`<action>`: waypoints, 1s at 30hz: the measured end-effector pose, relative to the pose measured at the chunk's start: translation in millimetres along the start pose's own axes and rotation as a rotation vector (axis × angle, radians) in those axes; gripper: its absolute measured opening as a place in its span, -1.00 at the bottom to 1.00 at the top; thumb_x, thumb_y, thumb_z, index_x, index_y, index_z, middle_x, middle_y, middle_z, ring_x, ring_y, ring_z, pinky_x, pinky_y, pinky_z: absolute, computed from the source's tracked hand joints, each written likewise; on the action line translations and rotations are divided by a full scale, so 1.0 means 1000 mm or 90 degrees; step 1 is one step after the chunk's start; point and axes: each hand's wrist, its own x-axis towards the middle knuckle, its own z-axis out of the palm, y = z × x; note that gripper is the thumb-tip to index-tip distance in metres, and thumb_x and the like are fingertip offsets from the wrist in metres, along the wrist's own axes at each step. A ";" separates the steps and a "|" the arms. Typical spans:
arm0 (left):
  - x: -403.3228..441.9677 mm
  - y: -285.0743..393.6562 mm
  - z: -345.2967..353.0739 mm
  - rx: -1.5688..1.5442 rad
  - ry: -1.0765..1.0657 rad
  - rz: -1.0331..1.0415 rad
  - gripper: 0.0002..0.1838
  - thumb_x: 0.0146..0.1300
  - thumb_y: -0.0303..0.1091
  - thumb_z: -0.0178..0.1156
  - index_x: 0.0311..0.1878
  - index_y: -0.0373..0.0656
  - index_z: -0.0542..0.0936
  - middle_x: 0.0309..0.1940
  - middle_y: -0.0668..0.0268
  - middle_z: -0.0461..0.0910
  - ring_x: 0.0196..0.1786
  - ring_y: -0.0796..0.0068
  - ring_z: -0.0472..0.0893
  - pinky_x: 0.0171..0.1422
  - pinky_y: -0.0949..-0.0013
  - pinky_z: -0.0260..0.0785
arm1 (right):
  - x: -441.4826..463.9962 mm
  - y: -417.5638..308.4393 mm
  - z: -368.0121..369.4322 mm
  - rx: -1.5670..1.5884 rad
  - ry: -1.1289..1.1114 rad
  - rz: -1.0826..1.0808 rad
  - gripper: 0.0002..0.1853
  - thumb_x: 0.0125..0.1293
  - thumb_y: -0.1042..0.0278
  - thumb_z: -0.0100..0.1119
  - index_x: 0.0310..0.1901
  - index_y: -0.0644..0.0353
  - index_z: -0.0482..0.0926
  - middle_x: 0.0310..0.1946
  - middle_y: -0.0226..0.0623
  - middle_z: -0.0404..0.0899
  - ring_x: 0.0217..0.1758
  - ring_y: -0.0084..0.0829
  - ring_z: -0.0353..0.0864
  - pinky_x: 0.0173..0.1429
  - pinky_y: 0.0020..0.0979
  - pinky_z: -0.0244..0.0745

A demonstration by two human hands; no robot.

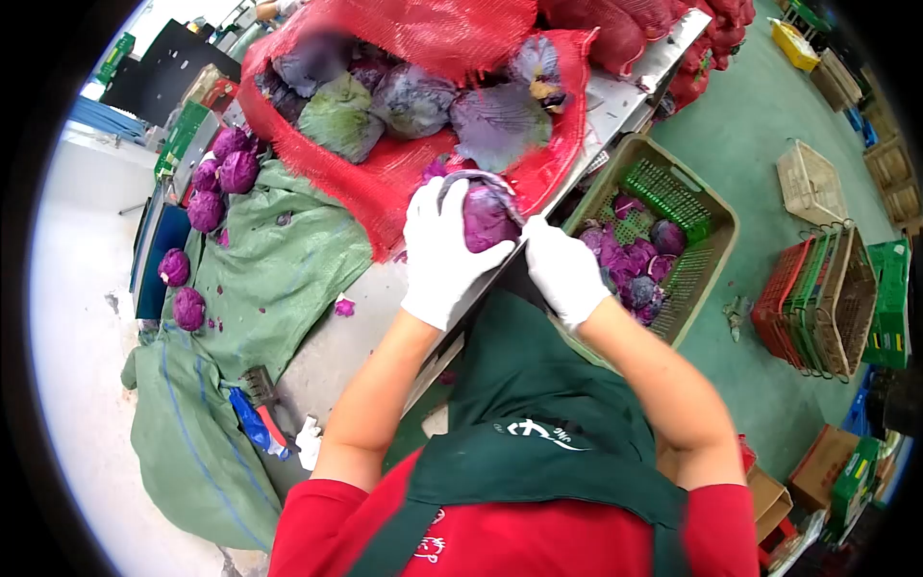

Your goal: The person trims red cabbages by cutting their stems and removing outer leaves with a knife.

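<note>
A purple cabbage (488, 219) sits at the table edge in front of me, with an outer leaf (502, 187) standing away from its top and right side. My left hand (440, 245), in a white glove, is wrapped round the cabbage's left side, thumb below. My right hand (561, 269), also gloved, is closed at the cabbage's right, pinching what looks like the leaf's edge; its fingertips are partly hidden. Just beyond lies an opened red mesh sack (385, 188) holding several cabbages with dull purple and green outer leaves (413, 101).
At my right stands a green plastic crate (716, 216) containing purple leaves and scraps (635, 255). Several peeled cabbages (205, 211) lie on green sacking (279, 240) at left, near a brush-like tool (260, 388) and a blue packet (252, 421). Stacked baskets (817, 298) stand on the floor at far right.
</note>
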 end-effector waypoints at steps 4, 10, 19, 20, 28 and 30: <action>0.003 0.002 0.002 0.033 0.009 -0.023 0.07 -0.18 0.26 0.50 0.36 -0.17 0.37 0.31 -0.10 0.33 0.36 -0.16 0.29 0.46 -0.09 0.16 | 0.015 0.001 -0.009 0.098 -0.125 0.083 -0.89 0.37 0.45 -0.10 -0.16 0.27 0.39 -0.42 0.06 0.63 -0.32 0.06 0.69 -0.24 -0.01 0.58; 0.019 -0.024 -0.002 -0.060 -0.047 -0.059 -0.02 -0.14 0.19 0.51 0.33 -0.16 0.42 0.29 -0.09 0.35 0.30 -0.16 0.36 0.41 -0.04 0.24 | 0.040 -0.016 -0.021 0.012 -0.144 0.056 -0.84 0.38 0.42 -0.10 -0.15 0.32 0.43 -0.37 0.13 0.66 -0.26 0.11 0.71 -0.15 0.02 0.59; 0.025 -0.034 -0.001 -0.109 -0.068 -0.100 0.05 -0.19 0.23 0.51 0.36 -0.17 0.39 0.31 -0.13 0.34 0.32 -0.18 0.34 0.45 -0.05 0.22 | 0.057 0.001 0.017 0.020 -0.237 0.127 -0.75 0.42 0.37 -0.16 -0.08 0.35 0.46 -0.25 0.26 0.66 -0.11 0.16 0.70 0.00 0.03 0.56; 0.021 -0.039 -0.001 -0.140 -0.055 -0.079 0.05 -0.19 0.22 0.52 0.35 -0.17 0.39 0.31 -0.13 0.34 0.34 -0.18 0.33 0.46 -0.05 0.21 | 0.059 0.005 0.016 0.012 -0.245 0.123 -0.75 0.42 0.37 -0.16 -0.08 0.35 0.46 -0.25 0.26 0.66 -0.11 0.16 0.70 0.00 0.03 0.56; -0.033 -0.079 -0.016 -0.170 -0.006 -0.082 0.03 -0.16 0.11 0.56 0.40 -0.09 0.37 0.49 -0.08 0.12 0.57 -0.10 0.07 0.61 -0.02 -0.03 | 0.056 0.002 0.008 0.364 -0.153 0.013 -0.17 0.30 0.36 0.05 0.57 0.12 -0.07 -0.08 0.14 0.67 -0.21 0.14 0.71 0.00 -0.05 0.57; -0.048 -0.093 -0.021 -0.220 -0.017 -0.065 0.06 -0.13 0.05 0.57 0.45 -0.09 0.31 0.52 0.00 0.09 0.59 -0.02 0.06 0.64 0.02 -0.07 | 0.052 0.006 0.014 0.497 -0.116 0.075 -0.21 0.34 0.35 0.05 0.57 -0.01 -0.02 -0.26 -0.22 0.62 -0.51 -0.34 0.55 -0.38 -0.30 0.51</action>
